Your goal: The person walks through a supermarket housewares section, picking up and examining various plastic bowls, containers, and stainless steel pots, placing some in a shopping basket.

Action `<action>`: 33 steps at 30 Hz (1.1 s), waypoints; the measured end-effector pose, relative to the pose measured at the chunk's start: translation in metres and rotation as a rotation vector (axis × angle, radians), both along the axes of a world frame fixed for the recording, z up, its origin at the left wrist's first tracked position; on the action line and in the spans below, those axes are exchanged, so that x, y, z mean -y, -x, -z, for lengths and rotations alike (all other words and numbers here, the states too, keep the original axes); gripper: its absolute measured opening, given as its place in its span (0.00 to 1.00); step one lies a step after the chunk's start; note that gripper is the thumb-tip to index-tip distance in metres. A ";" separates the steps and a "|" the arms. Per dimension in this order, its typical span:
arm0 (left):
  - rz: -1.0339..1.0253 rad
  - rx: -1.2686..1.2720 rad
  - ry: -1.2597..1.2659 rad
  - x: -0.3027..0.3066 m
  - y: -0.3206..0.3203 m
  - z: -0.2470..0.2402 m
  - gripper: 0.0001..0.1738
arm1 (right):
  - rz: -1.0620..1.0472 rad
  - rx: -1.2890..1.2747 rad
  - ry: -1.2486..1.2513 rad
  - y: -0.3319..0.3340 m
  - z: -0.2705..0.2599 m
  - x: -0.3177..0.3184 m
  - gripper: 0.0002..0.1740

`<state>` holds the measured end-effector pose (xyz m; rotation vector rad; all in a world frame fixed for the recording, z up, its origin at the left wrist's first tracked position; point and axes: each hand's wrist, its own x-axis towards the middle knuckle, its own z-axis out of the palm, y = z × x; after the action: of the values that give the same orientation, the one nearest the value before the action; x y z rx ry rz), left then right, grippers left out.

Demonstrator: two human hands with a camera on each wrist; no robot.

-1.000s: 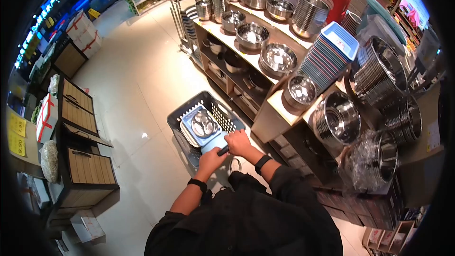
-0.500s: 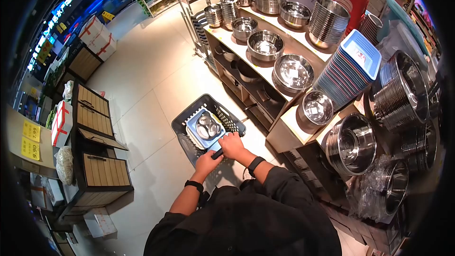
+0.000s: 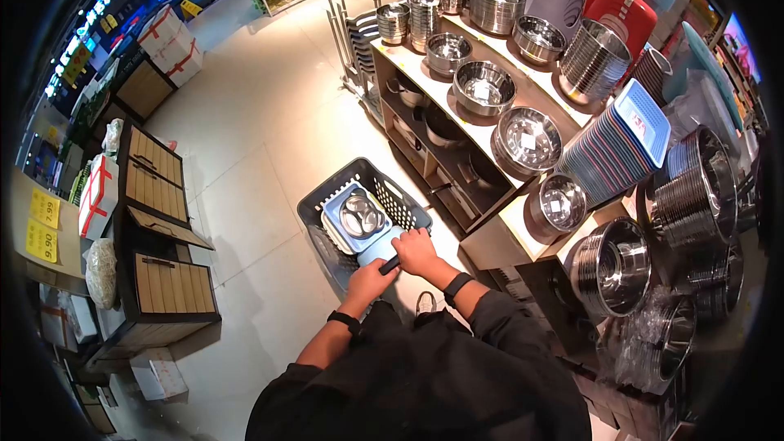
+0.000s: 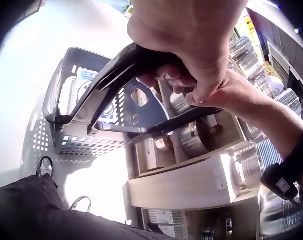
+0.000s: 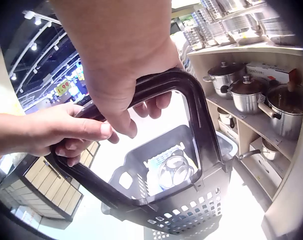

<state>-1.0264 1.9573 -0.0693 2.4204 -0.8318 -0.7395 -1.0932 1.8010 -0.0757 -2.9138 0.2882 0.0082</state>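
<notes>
In the head view a dark perforated basket stands low ahead, holding blue and white trays and a divided metal tray. The left hand curls round its black handle, and the right hand grips the same bar just beside it. The left wrist view has the left hand over the handle, fingers wrapped beneath. Seen from the right wrist, the right hand holds the handle's top, with the left hand around its other end.
Shelving on the right carries metal bowls and a tall stack of blue baskets. Wood-fronted cabinets line the left side, with white boxes low beside them. Pale tiled floor runs between. Lidded pots sit on a lower shelf.
The shelves and bowls have shifted rightward in the head view, and the cabinets moved right, then slightly back left. Both hands keep their grip on the basket's handle.
</notes>
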 end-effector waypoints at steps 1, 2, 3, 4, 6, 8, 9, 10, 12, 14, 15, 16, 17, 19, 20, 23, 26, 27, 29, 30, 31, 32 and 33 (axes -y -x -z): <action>0.005 -0.009 0.004 0.000 -0.003 0.000 0.22 | -0.002 -0.008 0.007 -0.002 0.001 0.001 0.12; 0.024 -0.027 -0.005 0.003 -0.006 0.000 0.22 | -0.004 -0.017 0.015 -0.004 0.001 0.003 0.11; 0.042 -0.042 -0.014 0.005 -0.010 -0.002 0.22 | 0.006 -0.056 0.023 -0.008 -0.005 0.004 0.10; 0.046 -0.049 -0.011 0.007 -0.012 -0.005 0.22 | 0.009 -0.063 0.026 -0.010 -0.005 0.005 0.10; 0.071 -0.044 -0.011 0.010 -0.014 -0.009 0.22 | 0.015 -0.129 0.049 -0.013 -0.007 0.007 0.14; 0.086 -0.063 -0.006 0.015 -0.016 -0.004 0.22 | 0.016 -0.149 0.062 -0.016 -0.009 0.012 0.12; 0.105 -0.076 -0.002 0.017 -0.019 -0.002 0.22 | 0.021 -0.164 0.072 -0.017 -0.011 0.014 0.11; 0.115 -0.085 0.002 0.018 -0.023 0.001 0.22 | 0.025 -0.178 0.083 -0.019 -0.012 0.016 0.10; 0.144 -0.100 0.035 0.019 -0.035 0.003 0.21 | 0.035 -0.179 0.107 -0.030 -0.013 0.015 0.09; 0.141 -0.104 0.058 0.018 -0.049 0.004 0.20 | 0.037 -0.170 0.118 -0.044 -0.014 0.014 0.08; 0.128 -0.100 0.076 0.018 -0.055 0.005 0.19 | 0.029 -0.149 0.134 -0.051 -0.013 0.013 0.08; 0.130 -0.110 0.080 0.017 -0.061 0.006 0.19 | 0.030 -0.159 0.137 -0.058 -0.012 0.013 0.08; 0.126 -0.101 0.078 0.017 -0.067 0.006 0.19 | 0.028 -0.143 0.148 -0.063 -0.011 0.013 0.07; 0.122 -0.084 0.083 0.022 -0.072 0.005 0.19 | 0.035 -0.131 0.161 -0.067 -0.011 0.017 0.07; 0.125 -0.081 0.076 0.026 -0.077 0.004 0.19 | 0.045 -0.145 0.164 -0.071 -0.011 0.021 0.07; 0.152 -0.097 0.066 0.032 -0.093 0.009 0.19 | 0.075 -0.193 0.163 -0.082 -0.014 0.024 0.08; 0.178 -0.108 0.052 0.032 -0.112 0.010 0.20 | 0.109 -0.201 0.180 -0.097 -0.008 0.022 0.09; 0.178 -0.097 0.038 0.033 -0.118 0.010 0.20 | 0.120 -0.210 0.173 -0.103 -0.008 0.021 0.10; 0.185 -0.067 0.022 0.036 -0.125 0.011 0.21 | 0.127 -0.239 0.171 -0.110 -0.009 0.024 0.12; 0.189 -0.067 0.022 0.037 -0.128 0.011 0.21 | 0.130 -0.239 0.172 -0.113 -0.009 0.025 0.12; 0.186 -0.072 0.019 0.036 -0.132 0.012 0.21 | 0.133 -0.250 0.161 -0.116 -0.008 0.025 0.12; 0.183 -0.078 0.015 0.037 -0.136 0.012 0.21 | 0.136 -0.261 0.151 -0.120 -0.007 0.026 0.13; 0.163 -0.100 0.019 0.032 -0.141 0.005 0.21 | 0.146 -0.289 0.098 -0.126 -0.014 0.020 0.12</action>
<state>-0.8858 1.9256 -0.0742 2.2975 -0.9990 -0.9019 -0.9667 1.7810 -0.0618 -2.9763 0.5628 0.4047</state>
